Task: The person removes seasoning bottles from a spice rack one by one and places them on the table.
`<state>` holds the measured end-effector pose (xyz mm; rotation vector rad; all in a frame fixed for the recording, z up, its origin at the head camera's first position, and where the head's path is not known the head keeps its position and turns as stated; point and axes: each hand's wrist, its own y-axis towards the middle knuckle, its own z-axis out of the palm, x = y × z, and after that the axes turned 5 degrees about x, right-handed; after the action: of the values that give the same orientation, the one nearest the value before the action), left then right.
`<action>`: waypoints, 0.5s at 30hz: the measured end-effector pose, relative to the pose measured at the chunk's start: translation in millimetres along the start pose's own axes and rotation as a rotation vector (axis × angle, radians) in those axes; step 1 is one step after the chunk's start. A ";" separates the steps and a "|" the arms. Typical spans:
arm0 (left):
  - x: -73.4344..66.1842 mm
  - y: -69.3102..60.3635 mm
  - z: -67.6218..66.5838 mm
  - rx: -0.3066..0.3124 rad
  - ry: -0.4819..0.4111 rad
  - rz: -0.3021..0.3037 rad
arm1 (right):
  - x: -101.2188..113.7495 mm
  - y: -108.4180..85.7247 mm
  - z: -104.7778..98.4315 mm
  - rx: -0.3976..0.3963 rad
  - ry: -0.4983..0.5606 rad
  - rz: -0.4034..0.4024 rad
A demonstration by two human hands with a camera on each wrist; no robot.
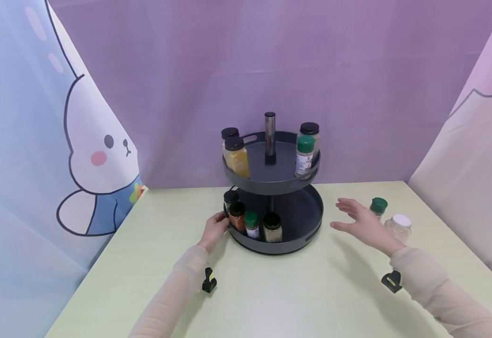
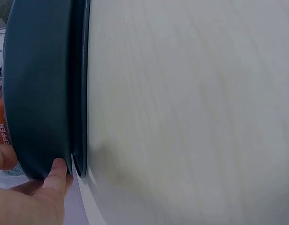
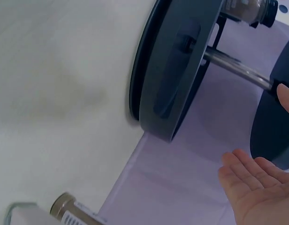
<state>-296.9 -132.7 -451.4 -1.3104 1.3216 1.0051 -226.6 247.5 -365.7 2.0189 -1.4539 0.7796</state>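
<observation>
A dark two-tier round rack (image 1: pixel 271 248) stands on the table. My left hand (image 1: pixel 215 231) is at the left side of its lower tray; in the left wrist view the thumb and fingers of that hand (image 2: pixel 36 197) grip the tray wall (image 2: pixel 39 93). Beside it in the lower tray are a red-brown jar (image 1: pixel 237 218), a green-capped jar (image 1: pixel 252 225) and a black-capped jar (image 1: pixel 272 228). My right hand (image 1: pixel 366 227) hovers right of the rack, fingers extended and holding nothing; the right wrist view shows its palm (image 3: pixel 261 194) apart from the tray (image 3: pixel 165 93).
The upper tray (image 1: pixel 271 188) carries a yellow jar (image 1: pixel 239 162), a green-capped jar (image 1: pixel 304 159) and other black-capped jars. Right of the rack, partly behind my right hand, stand another green-capped jar (image 1: pixel 378 205) and a white-lidded clear jar (image 1: pixel 399 226). A purple cloth (image 1: pixel 178 94) hangs behind.
</observation>
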 end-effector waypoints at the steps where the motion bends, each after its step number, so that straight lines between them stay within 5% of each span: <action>1: 0.3 0.4 0.2 -0.001 0.000 0.000 | 0.5 1.2 2.1 0.003 -0.004 -0.002; 15: 0.6 -1.5 -0.5 -0.003 0.001 -0.012 | 9.9 15.0 30.9 0.051 0.004 -0.022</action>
<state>-295.4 -133.4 -451.7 -1.3194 1.3119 0.9989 -233.9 215.0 -378.9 2.0664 -1.4201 0.8186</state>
